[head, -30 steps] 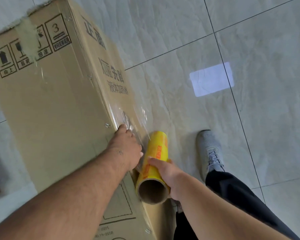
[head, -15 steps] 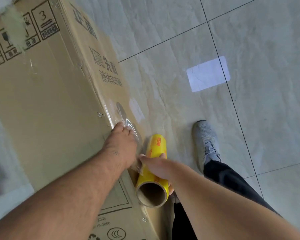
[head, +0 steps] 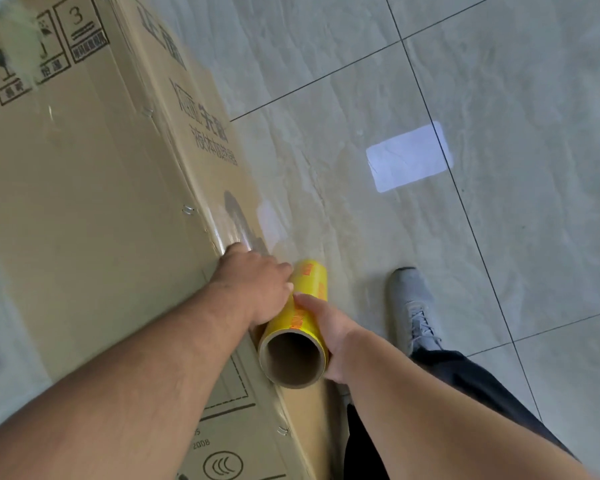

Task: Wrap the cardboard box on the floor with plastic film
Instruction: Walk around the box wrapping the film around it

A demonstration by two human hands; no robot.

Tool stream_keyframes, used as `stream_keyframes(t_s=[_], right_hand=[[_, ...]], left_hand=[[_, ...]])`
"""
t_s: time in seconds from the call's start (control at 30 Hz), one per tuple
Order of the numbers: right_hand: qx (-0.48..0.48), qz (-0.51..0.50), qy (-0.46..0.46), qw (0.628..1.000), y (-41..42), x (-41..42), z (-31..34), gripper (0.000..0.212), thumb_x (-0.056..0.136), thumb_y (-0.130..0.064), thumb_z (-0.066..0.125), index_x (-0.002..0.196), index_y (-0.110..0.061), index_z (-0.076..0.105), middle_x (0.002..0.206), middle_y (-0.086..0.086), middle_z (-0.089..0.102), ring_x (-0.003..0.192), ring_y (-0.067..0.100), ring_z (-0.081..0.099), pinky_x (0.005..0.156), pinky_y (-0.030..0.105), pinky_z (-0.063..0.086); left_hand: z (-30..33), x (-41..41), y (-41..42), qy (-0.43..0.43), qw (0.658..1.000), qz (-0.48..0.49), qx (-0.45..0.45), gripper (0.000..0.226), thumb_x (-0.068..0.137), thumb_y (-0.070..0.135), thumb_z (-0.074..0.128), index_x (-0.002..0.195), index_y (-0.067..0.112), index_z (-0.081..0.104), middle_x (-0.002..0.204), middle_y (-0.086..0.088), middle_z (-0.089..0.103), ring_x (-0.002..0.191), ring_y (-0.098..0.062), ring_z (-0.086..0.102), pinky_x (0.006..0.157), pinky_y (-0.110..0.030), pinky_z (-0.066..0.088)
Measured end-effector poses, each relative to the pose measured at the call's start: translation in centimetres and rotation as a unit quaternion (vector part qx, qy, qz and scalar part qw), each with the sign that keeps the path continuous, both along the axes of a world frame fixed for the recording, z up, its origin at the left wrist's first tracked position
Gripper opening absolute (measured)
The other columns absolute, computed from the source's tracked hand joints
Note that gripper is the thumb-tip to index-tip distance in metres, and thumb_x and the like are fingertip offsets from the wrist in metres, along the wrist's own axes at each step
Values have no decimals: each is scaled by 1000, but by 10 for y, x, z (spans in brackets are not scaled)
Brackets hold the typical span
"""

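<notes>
At frame centre, the left hand [head: 253,282] seemingly presses film onto the cardboard box [head: 84,209]; the right hand [head: 326,327] grips the yellow film roll [head: 300,320].

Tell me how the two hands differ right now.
The left hand lies on the edge of the cardboard box, pressing film down; the right hand curls round the yellow film roll. The left hand holds nothing that I can see, while the right hand carries the roll above the floor. Both sit close together beside the roll.
</notes>
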State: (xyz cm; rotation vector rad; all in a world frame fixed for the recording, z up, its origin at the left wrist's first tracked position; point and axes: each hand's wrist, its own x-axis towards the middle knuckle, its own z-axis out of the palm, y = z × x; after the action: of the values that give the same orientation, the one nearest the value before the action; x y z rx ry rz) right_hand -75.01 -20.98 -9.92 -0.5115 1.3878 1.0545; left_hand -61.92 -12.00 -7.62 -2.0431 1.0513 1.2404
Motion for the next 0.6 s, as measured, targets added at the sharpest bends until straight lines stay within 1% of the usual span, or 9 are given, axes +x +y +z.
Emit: stream_keyframes(t_s=[0.1,0.13,0.2,0.27,0.33,0.43,0.47,0.53,0.6], right_hand=[[-75,168,-44,982,3,-11,0,131,37,-77,80,152,-28,42,131,14,68,109,37,75,102,56,60],[-99,232,-58,966,3,-17,1,134,40,-78,78,158,-28,36,138,12,62,117,36,69,108,53,56],[-110,310,-56,943,0,-29,6,132,59,-79,76,167,-28,20,150,12,54,130,37,60,115,51,48],[-90,348,-40,932,-1,-33,8,129,72,-81,71,171,-27,7,159,14,47,141,39,53,121,51,42],[-75,391,-44,916,4,-27,5,132,76,-86,63,172,-26,-6,168,17,38,151,41,42,125,52,34],[-34,435,-66,898,10,-5,4,132,86,-85,58,169,-20,-22,174,18,26,160,40,28,130,51,25],[-20,438,-81,895,9,0,3,127,92,-80,56,169,-16,-23,176,17,23,161,38,25,131,49,23],[-5,428,-96,899,1,1,6,121,95,-79,51,170,-14,-18,177,15,19,161,38,25,130,48,25],[-13,381,-91,920,-8,-8,5,110,95,-82,46,173,-26,-9,175,17,24,154,41,38,125,52,36]], left_hand=[[2,-15,6,-13,993,-100,61,52,107,56,27,139,28,58,144,-2,57,133,-26,51,115,-57,22],[5,-18,6,-17,992,-108,61,54,107,56,28,140,26,58,146,-3,55,134,-26,49,116,-57,20],[10,-26,3,-14,994,-95,48,54,107,56,29,145,27,55,151,-3,51,138,-27,45,118,-58,17],[12,-33,-1,-14,994,-93,52,53,107,55,32,149,29,51,156,-4,46,142,-28,41,119,-61,13],[11,-36,-1,-24,990,-113,80,52,106,51,37,150,27,51,157,-7,45,144,-31,37,120,-65,9],[6,-33,1,-20,984,-142,109,58,105,45,41,156,17,44,168,-16,29,157,-34,18,123,-65,2],[5,-32,1,-11,984,-142,105,60,105,44,41,158,14,40,170,-16,25,159,-32,16,125,-61,5],[5,-32,1,14,990,-119,76,57,105,39,42,157,16,42,167,-12,34,155,-28,28,125,-51,19],[2,-33,3,18,992,-112,55,51,102,33,44,151,21,49,161,-7,44,148,-24,41,119,-47,30]])
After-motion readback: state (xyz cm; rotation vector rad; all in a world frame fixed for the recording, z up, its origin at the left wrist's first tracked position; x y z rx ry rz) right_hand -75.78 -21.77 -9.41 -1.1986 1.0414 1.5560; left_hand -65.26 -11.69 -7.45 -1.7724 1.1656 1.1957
